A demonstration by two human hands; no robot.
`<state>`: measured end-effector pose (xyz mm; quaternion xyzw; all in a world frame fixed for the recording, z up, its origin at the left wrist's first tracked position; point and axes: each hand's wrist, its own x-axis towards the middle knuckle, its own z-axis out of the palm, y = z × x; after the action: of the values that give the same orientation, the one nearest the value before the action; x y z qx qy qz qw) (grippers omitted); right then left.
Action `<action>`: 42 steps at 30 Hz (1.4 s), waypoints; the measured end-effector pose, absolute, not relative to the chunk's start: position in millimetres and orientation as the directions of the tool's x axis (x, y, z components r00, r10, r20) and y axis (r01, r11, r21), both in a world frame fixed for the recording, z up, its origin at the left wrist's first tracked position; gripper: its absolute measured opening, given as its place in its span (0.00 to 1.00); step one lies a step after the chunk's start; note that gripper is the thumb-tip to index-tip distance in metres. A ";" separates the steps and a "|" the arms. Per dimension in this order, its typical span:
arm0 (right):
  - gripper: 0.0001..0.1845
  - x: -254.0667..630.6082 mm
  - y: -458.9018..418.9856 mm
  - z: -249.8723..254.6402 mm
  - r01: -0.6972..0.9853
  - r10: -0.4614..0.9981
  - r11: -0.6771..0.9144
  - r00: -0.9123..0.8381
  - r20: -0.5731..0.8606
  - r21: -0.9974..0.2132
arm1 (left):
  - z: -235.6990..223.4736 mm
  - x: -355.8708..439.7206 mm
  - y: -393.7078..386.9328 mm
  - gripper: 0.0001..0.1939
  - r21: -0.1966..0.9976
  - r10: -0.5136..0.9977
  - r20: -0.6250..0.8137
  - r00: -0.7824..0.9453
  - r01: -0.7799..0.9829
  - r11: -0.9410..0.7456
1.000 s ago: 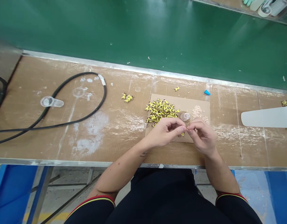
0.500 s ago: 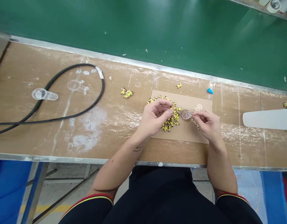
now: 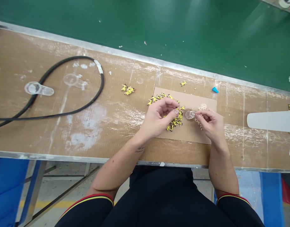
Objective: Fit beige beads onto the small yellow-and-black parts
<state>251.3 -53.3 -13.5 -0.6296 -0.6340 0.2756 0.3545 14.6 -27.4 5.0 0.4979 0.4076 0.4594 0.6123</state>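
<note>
Cardboard-topped bench [image 3: 116, 132] runs across just ahead of the person's lap, and both forearms reach out over it. Left hand [image 3: 157, 118] curls above the yellow pieces [image 3: 175, 123], thumb and forefinger pinched close (anything between them is too small to tell); right hand [image 3: 212, 123] pinches likewise, its fingertips just beside a small clear cup [image 3: 189, 114]. That cup stands upright, mouth up, round with no long axis, on a brown card sheet [image 3: 189, 134] between the hands, where both can reach it. Beige beads [image 3: 201, 107] lie just past it, the sheet seemingly keeping them and the yellow pile together. Farther off sit a blue wedge [image 3: 215, 90], a black cable [image 3: 102, 82] and a green belt [image 3: 145, 31].
</note>
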 end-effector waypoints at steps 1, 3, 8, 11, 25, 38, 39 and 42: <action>0.07 251.1 -53.2 -14.2 0.602 0.994 0.052 0.049 0.101 -0.797 | 5.0 14.7 -27.6 0.08 0.984 0.968 -0.038 0.249 -0.161 0.080; 0.07 251.1 -53.0 -15.8 0.597 0.994 0.045 0.053 0.096 -0.801 | 5.1 14.8 -27.8 0.08 0.983 0.966 -0.032 0.255 -0.169 0.077; 0.06 250.8 -52.3 -15.9 0.580 0.994 0.045 0.056 0.095 -0.813 | 5.4 15.0 -27.6 0.05 0.985 0.961 -0.015 0.275 -0.160 0.061; 0.05 248.9 -52.3 -12.3 0.554 0.991 0.045 0.078 0.106 -0.831 | 4.9 15.5 -27.7 0.04 0.987 0.960 -0.015 0.279 -0.148 0.059; 0.02 236.1 -74.0 1.7 0.309 0.959 0.262 0.024 0.283 -0.914 | 1.1 34.6 -42.2 0.04 0.974 0.914 -0.019 0.405 -0.199 0.109; 0.07 232.1 -77.1 -1.4 0.256 0.934 0.356 -0.091 0.344 -0.899 | -7.2 39.5 -47.1 0.02 0.973 0.929 0.124 0.348 -0.227 -0.045; 0.07 231.1 -77.2 -1.6 0.253 0.934 0.358 -0.097 0.345 -0.899 | -6.9 39.6 -47.3 0.02 0.973 0.930 0.134 0.343 -0.224 -0.058; 0.07 227.6 -77.7 -2.0 0.244 0.932 0.362 -0.102 0.347 -0.900 | -6.7 39.4 -47.8 0.03 0.971 0.926 0.167 0.338 -0.220 -0.095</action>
<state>227.6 -77.7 -2.0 -0.4474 -0.6572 0.3451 0.4989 39.4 -47.8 -6.7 0.5615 0.3146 0.4817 0.5947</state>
